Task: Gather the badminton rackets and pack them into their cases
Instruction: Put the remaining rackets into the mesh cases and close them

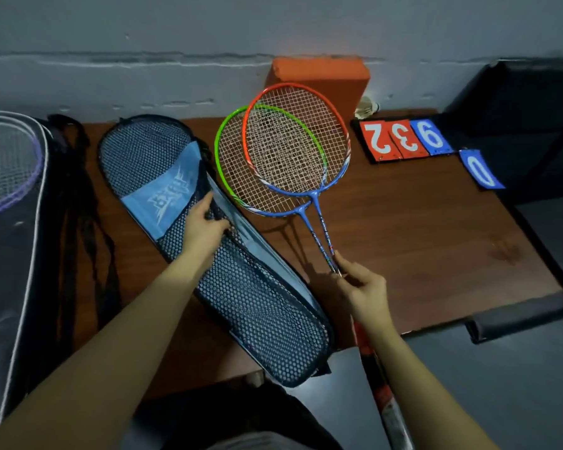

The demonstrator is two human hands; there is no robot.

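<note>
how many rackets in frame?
3. Orange racket and green racket overlap above the table, shafts held by the right hand. A purple racket sits in the bag at far left; more may be hidden there.

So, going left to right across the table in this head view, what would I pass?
Dark bag with purple rackets → black straps → blue mesh case → green racket → orange racket → number cards.

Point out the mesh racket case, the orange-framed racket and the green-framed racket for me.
mesh racket case [241, 297]: head view, on the mesh of its lower half.
orange-framed racket [293, 87]: head view, on the top of its orange rim.
green-framed racket [217, 147]: head view, on the left side of its green rim.
</note>
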